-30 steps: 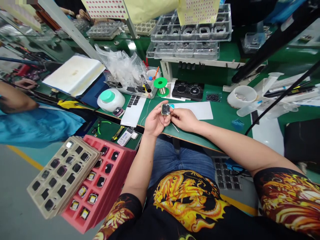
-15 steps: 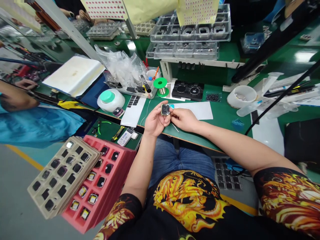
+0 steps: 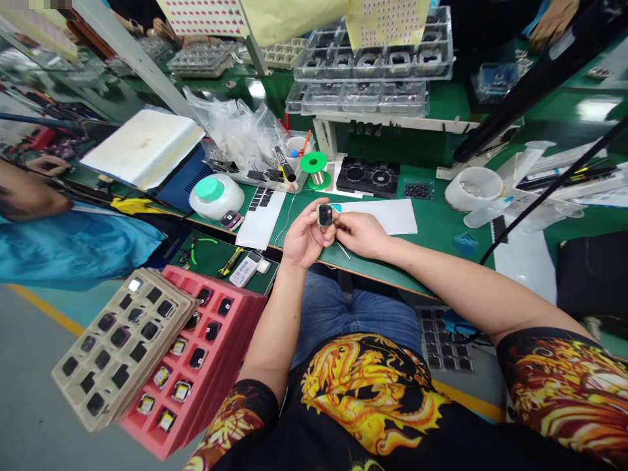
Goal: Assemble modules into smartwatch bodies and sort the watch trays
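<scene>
Just above the bench's front edge, my left hand [image 3: 305,239] holds a small square smartwatch [image 3: 325,215] with its dark glossy face turned up. The fingers of my right hand [image 3: 362,234] are pinched together at the watch's right edge. A thin silver rod-like tool [image 3: 344,251] shows below my right fingers; whether they touch it, I cannot tell. Just beyond the watch is a small bright blue piece [image 3: 336,207], partly covered. White paper [image 3: 400,217] lies behind my right hand.
A green solder spool [image 3: 314,162], a white bottle [image 3: 216,196] with a green lid and a black fixture [image 3: 367,176] stand behind my hands. Stacked beige trays [image 3: 110,356] and red trays [image 3: 189,373] hold watch parts at lower left. A co-worker's blue sleeve [image 3: 78,245] is at left.
The watch face has tilted slightly, and its bright reflection has given way to an even dark surface. Both hands stay nearly in place. A co-worker's hand now shows at the upper right.
</scene>
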`<state>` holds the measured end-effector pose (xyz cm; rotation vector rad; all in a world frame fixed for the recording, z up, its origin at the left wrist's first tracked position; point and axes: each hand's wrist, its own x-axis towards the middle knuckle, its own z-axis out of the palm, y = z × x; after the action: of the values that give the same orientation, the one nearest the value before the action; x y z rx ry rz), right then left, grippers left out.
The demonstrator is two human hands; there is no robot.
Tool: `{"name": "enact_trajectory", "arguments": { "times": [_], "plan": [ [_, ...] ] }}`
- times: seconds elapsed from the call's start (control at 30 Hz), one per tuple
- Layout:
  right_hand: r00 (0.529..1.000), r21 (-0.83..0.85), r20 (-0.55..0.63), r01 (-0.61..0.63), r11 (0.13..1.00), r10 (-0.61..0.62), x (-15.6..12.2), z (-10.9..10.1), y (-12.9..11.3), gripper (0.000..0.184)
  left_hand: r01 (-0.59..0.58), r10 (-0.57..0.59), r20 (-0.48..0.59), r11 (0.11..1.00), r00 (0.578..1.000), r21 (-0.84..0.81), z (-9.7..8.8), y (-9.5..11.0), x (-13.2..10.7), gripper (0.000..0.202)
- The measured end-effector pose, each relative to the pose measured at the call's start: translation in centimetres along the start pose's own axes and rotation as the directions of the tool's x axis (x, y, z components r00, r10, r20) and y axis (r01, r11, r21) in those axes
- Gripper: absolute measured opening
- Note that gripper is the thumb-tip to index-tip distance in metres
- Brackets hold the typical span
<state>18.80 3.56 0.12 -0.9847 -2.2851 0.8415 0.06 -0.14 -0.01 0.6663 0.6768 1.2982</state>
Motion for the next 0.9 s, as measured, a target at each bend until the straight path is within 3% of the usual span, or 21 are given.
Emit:
{"name": "enact_trajectory", "arguments": {
  "times": [0.17, 0.27, 0.47, 0.63, 0.73, 0.9],
  "plan": [
    [1.000, 0.016, 0.002, 0.017, 1.000, -0.017, 0.0, 0.0, 0.0, 0.020, -0.036, 0.036, 0.041, 0.999, 0.999, -0.007, -0.2, -0.2, 0.0, 0.042],
    [1.000, -0.037, -0.005, 0.027, 0.999, -0.027, 0.0, 0.1, -0.1, 0.014, -0.074, 0.074, -0.012, 0.997, 0.997, -0.018, -0.2, -0.3, 0.0, 0.040],
    [1.000, -0.316, 0.014, 0.007, 0.949, -0.003, -0.4, -0.2, -1.7, 0.016, -0.166, 0.147, -0.185, 0.981, 0.972, -0.095, -0.2, -0.2, 0.0, 0.046],
    [0.983, -0.555, 0.147, -0.007, 0.832, 0.106, -0.7, -0.6, -3.1, 0.043, -0.145, 0.119, -0.212, 0.983, 0.970, -0.111, -0.6, -0.2, 0.1, 0.045],
    [0.972, -0.586, 0.193, 0.007, 0.811, 0.132, -0.6, -0.6, -3.0, 0.034, -0.143, 0.117, -0.214, 0.984, 0.970, -0.110, -0.5, -0.3, 0.2, 0.042],
    [0.980, -0.532, 0.151, -0.031, 0.846, 0.131, -0.1, -0.8, -2.1, 0.027, -0.157, 0.123, -0.239, 0.979, 0.963, -0.129, -0.4, -0.3, 0.3, 0.036]
  ]
}}
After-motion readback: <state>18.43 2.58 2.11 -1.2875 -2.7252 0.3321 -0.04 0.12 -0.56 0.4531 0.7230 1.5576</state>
